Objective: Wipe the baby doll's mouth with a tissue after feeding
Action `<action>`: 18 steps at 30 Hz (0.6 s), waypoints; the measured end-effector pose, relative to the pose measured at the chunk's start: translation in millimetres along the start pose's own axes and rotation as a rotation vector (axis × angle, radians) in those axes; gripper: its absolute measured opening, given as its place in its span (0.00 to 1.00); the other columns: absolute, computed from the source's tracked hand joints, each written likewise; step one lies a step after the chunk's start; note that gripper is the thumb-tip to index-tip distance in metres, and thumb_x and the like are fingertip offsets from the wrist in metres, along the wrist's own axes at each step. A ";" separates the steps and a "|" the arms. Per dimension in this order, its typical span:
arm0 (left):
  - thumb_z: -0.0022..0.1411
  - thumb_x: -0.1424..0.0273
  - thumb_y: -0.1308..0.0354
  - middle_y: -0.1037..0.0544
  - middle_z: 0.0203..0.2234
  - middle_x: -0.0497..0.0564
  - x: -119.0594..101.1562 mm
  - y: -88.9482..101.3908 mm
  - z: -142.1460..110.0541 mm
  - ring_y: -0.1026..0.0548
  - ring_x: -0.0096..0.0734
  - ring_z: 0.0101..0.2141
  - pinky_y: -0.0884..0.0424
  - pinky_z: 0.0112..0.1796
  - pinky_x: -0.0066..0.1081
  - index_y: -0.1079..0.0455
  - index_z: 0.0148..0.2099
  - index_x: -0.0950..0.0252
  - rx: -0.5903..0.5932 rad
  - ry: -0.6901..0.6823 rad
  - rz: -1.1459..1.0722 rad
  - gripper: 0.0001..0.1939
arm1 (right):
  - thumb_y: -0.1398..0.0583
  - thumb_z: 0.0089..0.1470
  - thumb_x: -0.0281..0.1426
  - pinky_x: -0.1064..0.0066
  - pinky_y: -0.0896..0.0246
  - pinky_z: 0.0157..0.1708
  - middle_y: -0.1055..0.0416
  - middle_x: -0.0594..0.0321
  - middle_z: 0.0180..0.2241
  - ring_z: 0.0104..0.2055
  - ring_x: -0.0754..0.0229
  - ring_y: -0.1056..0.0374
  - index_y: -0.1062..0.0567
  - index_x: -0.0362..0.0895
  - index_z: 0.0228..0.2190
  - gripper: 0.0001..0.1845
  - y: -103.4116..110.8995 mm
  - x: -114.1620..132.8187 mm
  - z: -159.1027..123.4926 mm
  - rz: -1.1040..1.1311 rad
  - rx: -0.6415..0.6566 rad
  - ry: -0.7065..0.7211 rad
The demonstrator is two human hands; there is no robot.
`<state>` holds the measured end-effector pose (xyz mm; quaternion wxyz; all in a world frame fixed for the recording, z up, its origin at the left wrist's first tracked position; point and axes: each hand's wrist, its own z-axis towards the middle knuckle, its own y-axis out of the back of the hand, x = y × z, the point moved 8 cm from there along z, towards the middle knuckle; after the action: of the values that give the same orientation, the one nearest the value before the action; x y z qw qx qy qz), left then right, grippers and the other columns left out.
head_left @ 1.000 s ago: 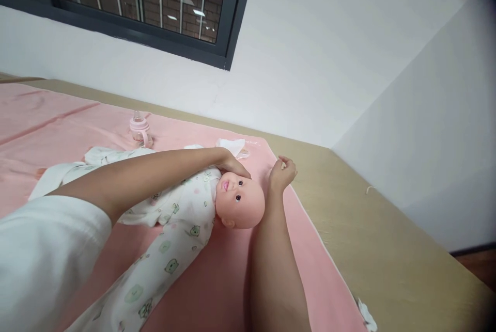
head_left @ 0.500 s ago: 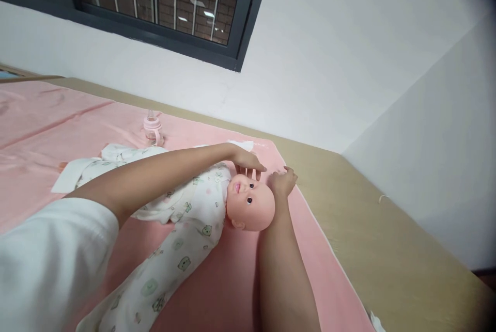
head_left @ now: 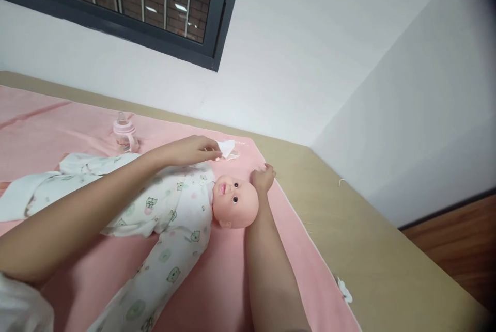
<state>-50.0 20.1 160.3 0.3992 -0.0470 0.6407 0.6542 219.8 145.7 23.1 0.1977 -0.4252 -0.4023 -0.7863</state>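
Note:
A baby doll (head_left: 235, 201) lies on its back on a pink blanket (head_left: 50, 125), head to the right, in a white romper with green bear prints (head_left: 174, 213). My left hand (head_left: 189, 149) reaches over the doll's chest, and its fingertips pinch the near edge of a white tissue (head_left: 227, 146) lying just beyond the doll's head. My right hand (head_left: 263, 177) rests loosely curled on the blanket against the top of the doll's head, holding nothing.
A pink baby bottle (head_left: 124, 135) stands at the blanket's far side. The blanket covers a tan mattress (head_left: 372, 254) set in a white wall corner under a dark-framed window (head_left: 116, 6). A small white scrap (head_left: 344, 290) lies by the blanket's right edge. Wooden floor shows at the right.
My left hand has left the doll's face and moved farther out onto the white tissue. My right hand has settled closer to the doll's head. The view shifted right.

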 end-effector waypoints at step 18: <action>0.64 0.55 0.49 0.21 0.42 0.51 41.4 35.9 -34.1 0.25 0.38 0.40 0.33 0.37 0.30 0.25 0.47 0.61 -0.094 0.169 -0.009 0.20 | 0.44 0.47 0.33 0.63 0.33 0.39 0.25 0.56 0.37 0.34 0.58 0.30 0.25 0.42 0.35 0.14 -45.0 63.5 -17.9 0.438 0.530 0.333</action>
<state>-114.3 14.4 159.4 0.3439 -0.1237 0.6407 0.6753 145.8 160.2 49.1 0.5267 -0.3019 -0.4535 -0.6525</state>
